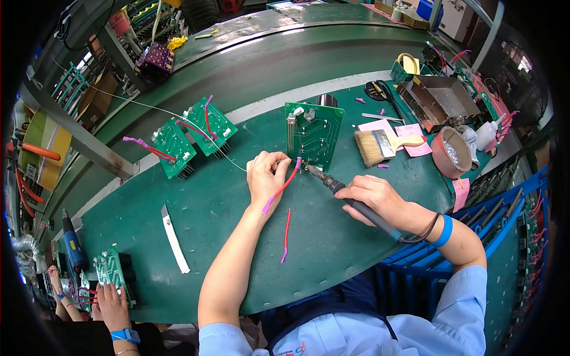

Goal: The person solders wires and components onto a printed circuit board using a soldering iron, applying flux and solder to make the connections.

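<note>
A green circuit board (pixel 316 132) stands on edge in front of me, a dark cylinder (pixel 326 100) showing behind its top. My right hand (pixel 375 197) is closed around a soldering iron (pixel 335 185), whose tip meets the board's lower edge. Left of that spot, my left hand (pixel 265 178) pinches a thin solder wire (pixel 228 159) running in from the upper left. A red wire with purple sleeves (pixel 288 181) hangs from the lower edge of the board beside my left fingers. Another red wire (pixel 287 234) lies loose on the green mat nearer me.
Two boards with red wires (pixel 211 126) lie left of centre, a white-handled blade (pixel 174 237) closer in. To the right are a brush (pixel 380 148), a pink round tub (pixel 449 152) and a metal tray (pixel 438 101). Another person's hand (pixel 111 305) touches a board at lower left.
</note>
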`<state>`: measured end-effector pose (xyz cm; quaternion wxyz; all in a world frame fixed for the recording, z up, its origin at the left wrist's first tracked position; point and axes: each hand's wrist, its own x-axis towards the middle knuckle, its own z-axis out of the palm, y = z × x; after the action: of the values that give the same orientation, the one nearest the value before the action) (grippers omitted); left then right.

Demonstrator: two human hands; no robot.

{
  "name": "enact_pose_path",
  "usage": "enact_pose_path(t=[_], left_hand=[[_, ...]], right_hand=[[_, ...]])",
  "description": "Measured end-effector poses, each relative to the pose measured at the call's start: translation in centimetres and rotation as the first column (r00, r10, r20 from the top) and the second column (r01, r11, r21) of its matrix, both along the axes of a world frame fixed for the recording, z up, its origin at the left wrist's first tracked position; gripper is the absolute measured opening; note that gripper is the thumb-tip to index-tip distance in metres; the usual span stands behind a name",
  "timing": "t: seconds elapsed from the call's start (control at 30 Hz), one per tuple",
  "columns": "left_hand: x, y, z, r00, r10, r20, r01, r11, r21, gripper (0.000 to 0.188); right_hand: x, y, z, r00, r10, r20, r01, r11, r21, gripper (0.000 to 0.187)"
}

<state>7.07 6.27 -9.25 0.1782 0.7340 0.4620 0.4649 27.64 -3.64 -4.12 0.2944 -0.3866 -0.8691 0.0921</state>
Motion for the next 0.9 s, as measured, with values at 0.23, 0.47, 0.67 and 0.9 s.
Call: enact_pose_path(t=[0.23,0.47,0.67,0.9], left_hand=[[0.0,0.0,0.3,0.997,0.007,-0.082,-0.003,0.999,0.045,0.005],[-0.1,0.0,0.7,0.998,0.001,-0.066,-0.002,1.0,-0.022,0.005],[-0.1,-0.1,1.2,0.994,-0.014,-0.11,0.014,1.0,-0.009,0.005],[-0.3,0.2,0.8,0.989,-0.021,-0.149,0.03,0.998,0.059,0.005]], right_hand=[[0.1,0.0,0.0,1.0,0.01,0.005,-0.01,1.0,-0.002,0.025],[0.1,0.0,0.1,1.0,0.011,0.008,-0.011,1.0,-0.006,0.026],[0.1,0.0,0.2,1.0,0.014,0.008,-0.014,1.0,-0.009,0.026],[0.0,0.0,0.1,1.0,0.016,0.005,-0.016,1.0,-0.006,0.025]])
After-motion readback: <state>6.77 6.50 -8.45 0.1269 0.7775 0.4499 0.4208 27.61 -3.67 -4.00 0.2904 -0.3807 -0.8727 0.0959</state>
